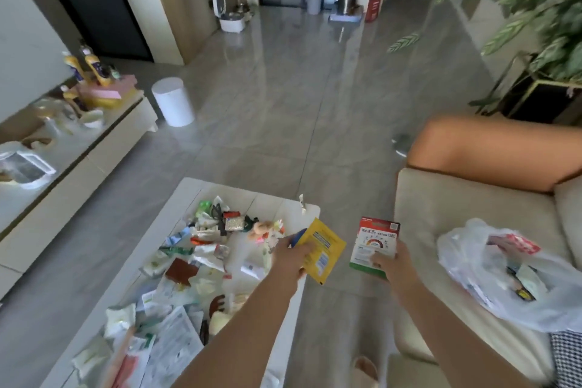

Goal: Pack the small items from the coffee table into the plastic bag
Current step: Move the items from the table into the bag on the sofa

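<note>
My left hand (291, 257) grips a yellow packet (322, 249) with a blue edge, held over the right end of the white coffee table (189, 195). To its right, my right hand (392, 264) holds a red, white and green box (374, 246) above the floor gap between table and sofa. A heap of small items (201, 249) covers the table: sachets, wrappers, papers, a brown wallet-like piece. The translucent plastic bag (491, 280) lies open on the sofa seat at the right, with several packets inside.
The beige sofa (441, 208) stands on the right, another person's bare leg (491, 151) resting on it. A white bin (173, 102) is on the tiled floor. A low cabinet (94, 148) with bottles runs along the left. A potted plant (541, 9) stands back right.
</note>
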`<state>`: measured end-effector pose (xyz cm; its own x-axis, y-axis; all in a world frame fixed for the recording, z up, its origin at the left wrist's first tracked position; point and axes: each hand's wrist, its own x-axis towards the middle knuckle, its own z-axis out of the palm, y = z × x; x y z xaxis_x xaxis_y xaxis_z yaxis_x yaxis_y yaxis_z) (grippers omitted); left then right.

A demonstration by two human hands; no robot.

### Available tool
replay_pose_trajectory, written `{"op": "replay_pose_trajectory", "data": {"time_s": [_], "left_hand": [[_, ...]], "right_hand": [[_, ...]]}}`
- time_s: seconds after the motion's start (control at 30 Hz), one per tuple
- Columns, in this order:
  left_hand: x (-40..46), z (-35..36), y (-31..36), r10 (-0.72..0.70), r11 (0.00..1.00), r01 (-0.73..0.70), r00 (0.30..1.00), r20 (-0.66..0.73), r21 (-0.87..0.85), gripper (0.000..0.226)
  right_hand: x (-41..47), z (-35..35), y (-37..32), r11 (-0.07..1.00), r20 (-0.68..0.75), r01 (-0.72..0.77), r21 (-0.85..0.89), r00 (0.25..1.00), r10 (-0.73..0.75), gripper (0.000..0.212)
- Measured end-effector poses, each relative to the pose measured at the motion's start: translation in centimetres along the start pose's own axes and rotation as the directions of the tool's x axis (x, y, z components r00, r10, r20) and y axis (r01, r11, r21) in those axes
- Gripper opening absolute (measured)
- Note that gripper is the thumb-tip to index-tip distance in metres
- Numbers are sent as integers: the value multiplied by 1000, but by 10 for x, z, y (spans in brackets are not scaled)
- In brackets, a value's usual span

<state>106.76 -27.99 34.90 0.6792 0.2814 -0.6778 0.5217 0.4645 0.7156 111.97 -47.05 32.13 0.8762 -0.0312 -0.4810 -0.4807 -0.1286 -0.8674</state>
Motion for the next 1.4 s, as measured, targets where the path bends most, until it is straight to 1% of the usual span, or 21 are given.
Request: {"op": "replay_pose_trajectory", "data": {"time_s": [0.13,0.23,0.3,0.37,0.47,0.53,0.63,0.73,0.83,0.97,1.03,1.13,1.17,1.23,1.3,1.4], "left_hand": [[1,73,13,-7,995,-4,994,107,103,21],[8,134,16,-31,982,-5,981,190,191,17],[16,176,13,-68,970,11,971,229,241,20],[26,218,6,-101,959,28,963,248,281,26],[42,281,-12,-145,937,43,950,276,347,24],[51,321,-27,-192,913,66,940,281,403,21],[62,377,-53,-285,869,124,917,281,479,15],[75,423,-85,-367,827,176,889,275,534,19],[95,462,-119,-381,786,171,891,248,594,28],[129,497,-158,-378,770,202,908,179,605,30],[147,507,-176,-390,760,229,909,145,609,31],[168,518,-195,-411,742,262,905,110,617,34],[173,520,-199,-417,739,272,903,101,616,36],[182,522,-204,-441,732,293,892,99,616,43],[186,522,-207,-455,712,280,883,118,644,50],[183,517,-203,-434,676,239,894,115,697,47]], "right_hand": [[18,-63,-22,987,-107,-8,160,994,25,38],[43,-114,-24,972,-209,-54,229,972,103,33],[61,-149,-21,954,-275,-78,290,948,161,34],[76,-184,-17,937,-328,-82,340,923,200,37],[95,-236,-2,918,-414,-111,380,868,276,39],[110,-270,11,905,-440,-159,395,832,338,40],[129,-318,31,891,-469,-237,387,781,412,31],[148,-353,50,873,-483,-287,395,743,463,25],[168,-376,72,856,-481,-340,390,718,504,27],[199,-392,102,846,-459,-393,361,714,528,35],[214,-395,111,844,-465,-412,343,707,533,30],[232,-400,120,872,-517,-447,198,709,481,20],[239,-402,122,877,-519,-448,171,716,467,21],[250,-404,124,878,-470,-438,192,744,474,28],[257,-404,123,855,-434,-473,211,738,516,37],[257,-402,124,839,-429,-545,1,757,492,41]]}}
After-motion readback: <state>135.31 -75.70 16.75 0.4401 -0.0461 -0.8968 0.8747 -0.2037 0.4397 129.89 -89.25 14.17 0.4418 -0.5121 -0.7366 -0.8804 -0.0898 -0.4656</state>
